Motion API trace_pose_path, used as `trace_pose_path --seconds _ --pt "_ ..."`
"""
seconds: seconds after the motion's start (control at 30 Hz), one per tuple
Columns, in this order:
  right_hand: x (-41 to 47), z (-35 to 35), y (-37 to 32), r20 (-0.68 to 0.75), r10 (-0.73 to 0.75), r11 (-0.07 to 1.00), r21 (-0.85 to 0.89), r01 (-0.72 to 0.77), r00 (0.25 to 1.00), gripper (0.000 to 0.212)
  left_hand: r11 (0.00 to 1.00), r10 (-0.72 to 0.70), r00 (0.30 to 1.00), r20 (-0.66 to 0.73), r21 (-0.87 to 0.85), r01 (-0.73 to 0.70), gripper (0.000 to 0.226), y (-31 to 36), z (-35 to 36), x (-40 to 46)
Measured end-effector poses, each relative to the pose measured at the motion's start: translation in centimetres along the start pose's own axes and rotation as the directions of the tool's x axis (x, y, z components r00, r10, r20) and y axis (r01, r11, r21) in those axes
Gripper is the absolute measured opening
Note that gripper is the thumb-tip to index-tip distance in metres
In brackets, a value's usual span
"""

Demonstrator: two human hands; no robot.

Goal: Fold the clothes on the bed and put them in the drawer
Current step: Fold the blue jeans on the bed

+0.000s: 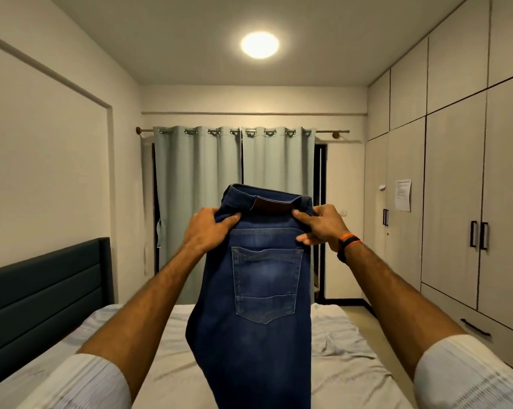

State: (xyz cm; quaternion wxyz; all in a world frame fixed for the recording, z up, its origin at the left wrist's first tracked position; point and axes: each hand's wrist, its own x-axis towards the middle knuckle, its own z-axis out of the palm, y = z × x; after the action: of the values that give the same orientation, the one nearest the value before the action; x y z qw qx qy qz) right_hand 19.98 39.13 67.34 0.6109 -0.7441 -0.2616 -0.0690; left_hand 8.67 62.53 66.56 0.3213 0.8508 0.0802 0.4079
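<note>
Left hand (203, 231) and right hand (323, 228) both gripping jeans (258, 305) waistband, hanging over bed (352, 364), blocking curtains (196, 178); wardrobe (456, 187) standing right, headboard (42, 290) left.

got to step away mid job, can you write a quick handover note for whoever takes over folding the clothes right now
Left hand: grips the waistband of the jeans on its left side.
Right hand: grips the waistband on its right side.
Jeans: held up in the air over the bed, doubled leg on leg, back pocket facing you, legs hanging down out of view.
Done: jeans picked up and halved lengthwise.
Left: fold them down shorter, then put them in the drawer, low on the right under the wardrobe; it looks closed. No other clothes visible on the bed.
</note>
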Motion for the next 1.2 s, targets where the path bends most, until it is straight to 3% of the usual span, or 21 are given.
trace_pose_path --seconds 0.13,0.23,0.33,0.4,0.53,0.63,0.7,0.77,0.83,0.9,1.03,1.2 --pt "0.0 -0.6 -1.7 -0.049 -0.065 0.998 0.022 0.066 0.997 0.031 0.993 -0.024 0.999 -0.028 -0.119 0.02 0.042 0.9 -0.9 0.4" --pt "-0.5 -0.8 -0.7 -0.015 -0.043 0.993 -0.11 0.041 0.999 0.041 0.99 -0.082 0.995 0.062 -0.113 0.089 0.05 -0.1 -0.3 -0.2" --pt "-0.5 -1.2 -0.8 -0.043 -0.06 0.993 -0.103 0.055 0.997 0.04 0.992 -0.062 0.996 0.069 -0.101 0.069 0.049 0.5 -0.4 -0.1" --pt "-0.4 -1.4 -1.6 -0.078 -0.085 0.994 -0.07 0.08 0.993 0.038 0.999 -0.034 0.999 0.033 -0.01 0.034 0.051 1.6 -0.9 0.4" --pt "-1.1 -0.9 -1.3 -0.032 -0.019 0.997 -0.074 0.017 0.999 0.035 0.915 -0.047 0.999 0.01 0.403 0.039 0.057 1.8 -0.9 -0.1" --pt "-1.5 -0.5 -0.5 0.017 0.042 0.997 -0.069 -0.041 0.999 0.045 0.878 -0.107 0.993 0.056 0.474 0.068 0.056 1.4 -0.7 -1.2" --pt "-1.6 -0.2 -0.5 0.006 0.044 0.998 -0.053 -0.043 0.999 0.042 0.909 -0.14 0.982 0.124 0.409 0.078 0.056 1.3 -0.7 -1.2" --pt "-2.0 0.2 -0.6 -0.001 0.068 0.995 0.071 -0.068 0.998 0.037 0.972 -0.215 0.947 0.239 0.148 0.183 0.051 1.7 -0.8 -1.4" --pt "-2.3 0.5 -0.4 -0.024 0.107 0.98 0.171 -0.101 0.994 0.039 0.915 -0.273 0.87 0.41 -0.168 0.366 0.041 2.2 -1.0 -2.4" --pt "-2.7 0.3 0.0 -0.028 0.135 0.97 0.209 -0.126 0.99 0.042 0.834 -0.251 0.816 0.521 -0.311 0.455 0.033 2.3 -1.2 -3.8" --pt "-3.7 -0.4 -0.3 0.011 0.126 0.977 0.172 -0.126 0.992 0.042 0.81 -0.276 0.854 0.442 -0.371 0.454 0.041 1.1 -0.5 -4.6" --pt "-4.3 -0.7 -1.9 0.001 0.04 0.987 0.156 -0.04 0.999 0.035 0.791 -0.249 0.908 0.336 -0.471 0.391 0.031 2.3 -1.1 -4.0"
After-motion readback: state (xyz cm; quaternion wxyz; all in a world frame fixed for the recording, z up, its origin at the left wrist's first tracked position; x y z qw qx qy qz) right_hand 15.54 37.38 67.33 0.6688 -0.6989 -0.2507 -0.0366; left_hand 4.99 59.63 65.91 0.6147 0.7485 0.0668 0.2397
